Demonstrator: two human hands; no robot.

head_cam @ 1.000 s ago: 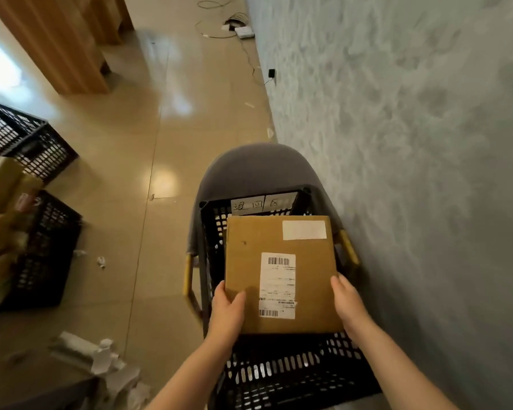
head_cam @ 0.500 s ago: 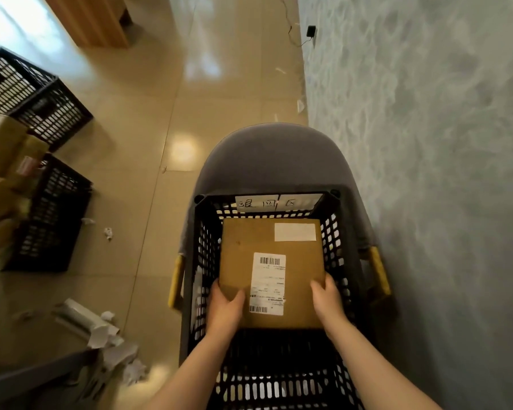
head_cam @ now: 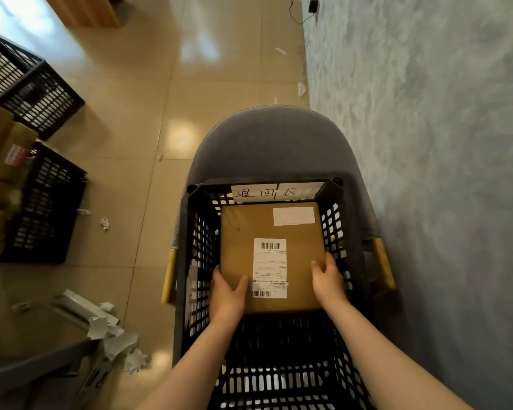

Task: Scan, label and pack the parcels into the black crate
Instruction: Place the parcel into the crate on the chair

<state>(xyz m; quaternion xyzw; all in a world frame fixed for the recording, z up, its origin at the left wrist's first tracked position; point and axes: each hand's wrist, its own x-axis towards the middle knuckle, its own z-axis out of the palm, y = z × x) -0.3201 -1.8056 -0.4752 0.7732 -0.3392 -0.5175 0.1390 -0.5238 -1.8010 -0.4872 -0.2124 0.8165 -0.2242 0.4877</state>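
The head view shows one flat brown cardboard parcel (head_cam: 271, 255) held inside one black crate (head_cam: 350, 261) of slotted plastic, which sits on the seat of a grey upholstered chair (head_cam: 267, 143) beside a mottled grey wall (head_cam: 427, 143). The parcel lies toward the crate's far end, below its rim; whether it rests on the crate floor cannot be told. The left hand (head_cam: 227, 294) grips the parcel's near left corner, thumb on top; the right hand (head_cam: 328, 279) grips its right edge the same way.

The parcel carries two white labels: a blank rectangle (head_cam: 293, 216) near the far right corner, and a shipping label (head_cam: 270, 267) with two barcodes whose fine print is too small to read. A white paper sign (head_cam: 274, 192) on the crate's far wall bears three handwritten characters, "退回区".

On the glossy beige tiled floor (head_cam: 219, 84) to the left stand two more black slotted crates (head_cam: 42, 202), with brown cartons (head_cam: 0, 143) stacked there. Crumpled white paper scraps (head_cam: 113, 341) lie near the lower left.
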